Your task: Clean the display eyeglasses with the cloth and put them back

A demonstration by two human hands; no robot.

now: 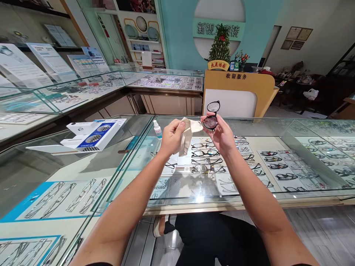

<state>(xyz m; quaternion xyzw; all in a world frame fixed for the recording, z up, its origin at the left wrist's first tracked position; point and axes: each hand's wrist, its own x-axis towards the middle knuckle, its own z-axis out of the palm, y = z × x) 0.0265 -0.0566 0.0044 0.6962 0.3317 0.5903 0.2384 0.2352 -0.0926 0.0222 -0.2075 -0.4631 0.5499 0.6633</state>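
Note:
My left hand (172, 137) is closed on a cream cleaning cloth (186, 140) with a zigzag edge, which hangs down from the fingers. One corner of the cloth reaches toward my right hand (223, 136). That hand grips a pair of dark-framed glasses (210, 122) by the lower lens, above the glass counter. The glasses stand on end, one lens above the other, and both lenses look speckled with droplets. Just left of my left hand, a small white spray bottle (157, 130) stands on the glass top.
An opened white and blue box (95, 137) lies on the counter at left. Under the glass top (199, 199), several rows of glasses are displayed. Printed stands (52, 61) line the left cases; a wooden cashier desk (238, 83) with plants stands beyond.

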